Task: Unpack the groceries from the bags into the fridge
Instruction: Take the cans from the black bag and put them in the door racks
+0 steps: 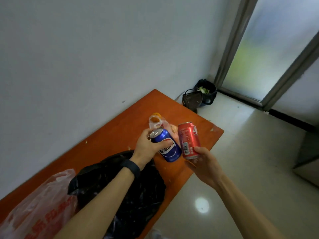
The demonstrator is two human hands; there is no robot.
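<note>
Grip status: my left hand [146,144] is closed round the upper half of the blue can [170,147], thumb across the label. My right hand [203,161] grips the red can [189,140] at its base only, and most of that can stands clear above the fingers.

Hazard 1: the low hold on the red can gives little control. A quick turn could tip it out onto the floor.

Hazard 2: the two cans are tilted with their bases just beside each other. A knock there could loosen either grip. Contact cannot be confirmed.

Position: both cans are held in the air above the far end of the orange table [198,121]. The black bag [120,187] lies under my left forearm, and the small clear bag of oranges [155,120] lies just beyond the left hand. I cannot identify the fridge in view.
</note>
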